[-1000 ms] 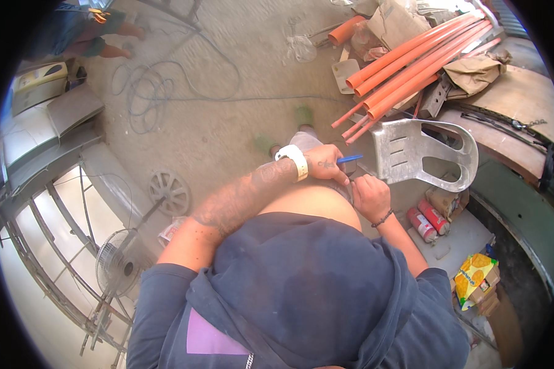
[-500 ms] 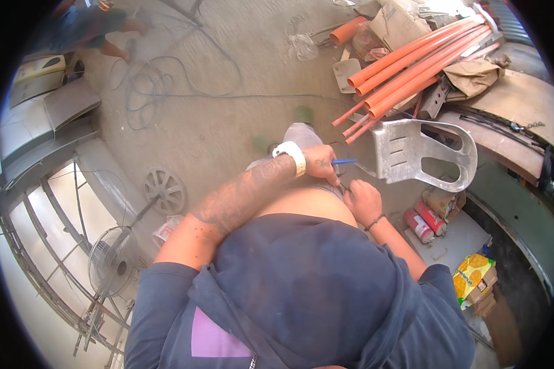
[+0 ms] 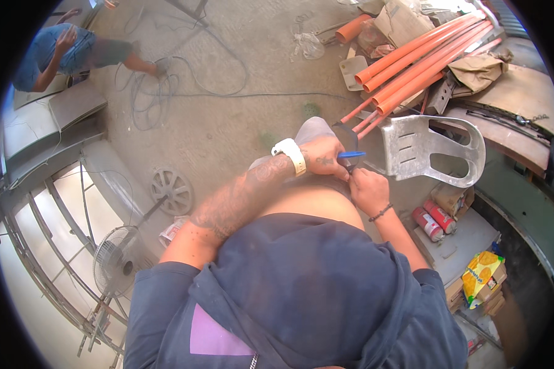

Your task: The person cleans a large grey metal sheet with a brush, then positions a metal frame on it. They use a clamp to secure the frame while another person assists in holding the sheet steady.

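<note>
In front of the waist, the left hand has its fingers bent around one blue pen-like stick jutting rightward, seemingly tucked there to leave the fingertips free, while the right hand is curled just beside it, pinching something I cannot make out. Beyond are two red cylinders side by side, one pale plastic chair, and about four thick orange pipes laid lengthwise with three thinner pipes, probably to save room
</note>
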`<state>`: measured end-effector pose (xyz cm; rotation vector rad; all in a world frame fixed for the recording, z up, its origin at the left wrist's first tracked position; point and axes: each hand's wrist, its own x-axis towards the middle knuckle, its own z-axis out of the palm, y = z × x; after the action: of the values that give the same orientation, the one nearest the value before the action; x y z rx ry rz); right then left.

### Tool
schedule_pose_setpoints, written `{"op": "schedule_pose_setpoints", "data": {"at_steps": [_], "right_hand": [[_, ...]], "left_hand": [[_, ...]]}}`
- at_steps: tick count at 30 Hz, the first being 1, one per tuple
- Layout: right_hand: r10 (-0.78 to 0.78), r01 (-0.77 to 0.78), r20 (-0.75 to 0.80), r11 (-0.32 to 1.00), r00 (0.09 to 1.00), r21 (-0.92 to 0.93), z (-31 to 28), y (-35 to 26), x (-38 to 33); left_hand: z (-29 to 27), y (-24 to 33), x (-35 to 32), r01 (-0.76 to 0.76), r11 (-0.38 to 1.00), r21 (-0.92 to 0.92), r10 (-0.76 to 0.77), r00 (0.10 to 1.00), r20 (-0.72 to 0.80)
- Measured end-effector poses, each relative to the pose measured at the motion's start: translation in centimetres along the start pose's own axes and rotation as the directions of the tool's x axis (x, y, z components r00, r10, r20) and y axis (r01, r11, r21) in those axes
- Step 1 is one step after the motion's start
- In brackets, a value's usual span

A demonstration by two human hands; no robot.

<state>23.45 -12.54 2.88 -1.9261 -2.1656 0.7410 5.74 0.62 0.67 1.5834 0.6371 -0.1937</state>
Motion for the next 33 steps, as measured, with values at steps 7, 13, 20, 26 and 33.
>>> {"op": "schedule_pose_setpoints", "data": {"at_steps": [7, 13, 20, 26, 33], "right_hand": [[0.081, -0.075, 0.074, 0.994, 0.994, -0.077, -1.7, 1.6, -3.9], [0.161, -0.149, 0.131, 0.984, 0.978, -0.099, -2.0, 2.7, -5.7], [0.145, -0.145, 0.001, 0.989, 0.989, -0.019, 0.7, 0.7, -2.7], [0.167, -0.150, -0.068, 0.968, 0.984, 0.200, 3.2, -1.1, -1.5], [0.076, -0.076, -0.010, 0.997, 0.997, 0.022, -4.7, -1.9, -5.6]], "left_hand": [[0.8, -0.9, -1.1, 0.066, 0.991, -0.113, -0.057, 0.995, 0.078], [-0.4, -2.7, -3.9, 0.177, 0.962, -0.206, -0.169, 0.984, 0.057], [-4.3, -4.8, -5.3, 0.180, 0.952, -0.249, -0.190, 0.982, -0.014], [-5.1, -5.8, -6.6, 0.188, 0.947, -0.259, -0.211, 0.975, -0.065], [-2.3, -2.8, -7.0, 0.079, 0.971, -0.225, -0.059, 0.994, 0.094]]}}
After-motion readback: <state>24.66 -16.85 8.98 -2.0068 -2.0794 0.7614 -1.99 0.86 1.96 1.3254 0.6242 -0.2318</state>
